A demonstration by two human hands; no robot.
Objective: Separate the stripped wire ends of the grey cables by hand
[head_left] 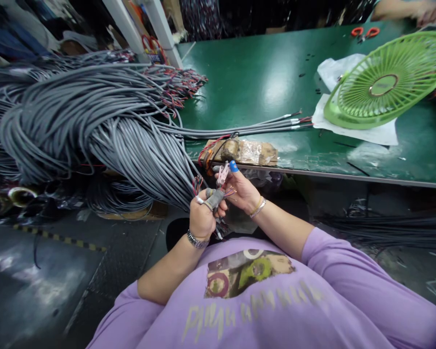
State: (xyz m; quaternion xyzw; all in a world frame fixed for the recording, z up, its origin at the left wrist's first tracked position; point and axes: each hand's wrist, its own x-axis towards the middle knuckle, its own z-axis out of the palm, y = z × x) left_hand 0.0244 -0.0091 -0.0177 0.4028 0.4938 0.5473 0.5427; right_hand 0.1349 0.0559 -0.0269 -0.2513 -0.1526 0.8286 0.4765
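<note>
My left hand [202,219], a watch on its wrist, is closed around grey cable ends with thin red and dark wires. Grey wrapping [214,198] shows at its fingers; whether it is tape on a finger or cable jacket, I cannot tell. My right hand [244,193], with blue tape on the thumb, pinches a small pale pink forked piece [223,173] right beside the left fingers. Fine stripped wires [230,192] stick out between the hands. Just beyond them, a taped wooden block [252,151] lies at the table edge.
A large bundle of grey cables [94,111] drapes over the table's left end. Several cables [247,128] stretch across the green table [240,63] towards a green fan [383,85]. Orange-handled cutters [365,33] lie near another person's hand [430,10].
</note>
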